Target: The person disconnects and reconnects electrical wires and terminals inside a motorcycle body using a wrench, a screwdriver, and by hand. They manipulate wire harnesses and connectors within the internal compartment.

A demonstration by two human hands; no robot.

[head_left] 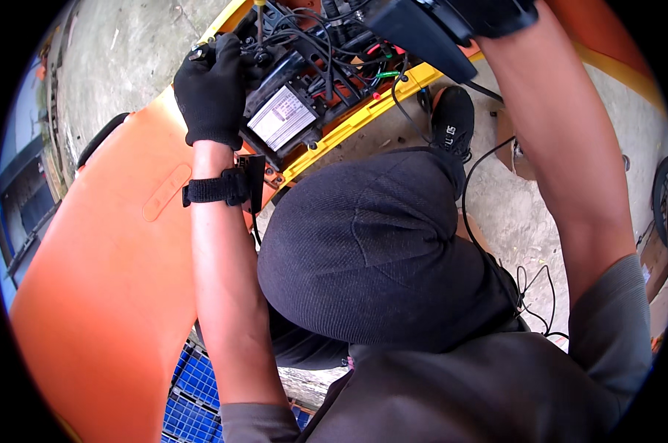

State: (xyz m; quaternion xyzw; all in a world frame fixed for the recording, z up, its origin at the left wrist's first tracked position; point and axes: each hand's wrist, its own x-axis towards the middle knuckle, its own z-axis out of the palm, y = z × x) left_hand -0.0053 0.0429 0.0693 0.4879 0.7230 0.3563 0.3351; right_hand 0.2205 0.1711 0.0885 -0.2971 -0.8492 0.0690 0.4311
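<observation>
My left hand (210, 92), in a black glove, is at the left end of an open yellow-edged housing (363, 122). Its fingers are curled; a small shiny piece (199, 52) shows at them, but what they grip is unclear. Beside them, a screwdriver (259, 26) with a yellow handle points down into the housing. A black box with a white label (281, 117) sits there among black cables (326, 52). At the top edge, black material covers my right wrist (496, 18), with a flat black piece (415, 33) alongside; my right fingers are hidden.
A large orange panel (105, 280) spreads across the left side. My bent knee (356, 244) and black shoe (452, 122) are near the housing. A black cable (467, 188) hangs by my right arm. Blue gridded crates (194, 391) stand at the lower left.
</observation>
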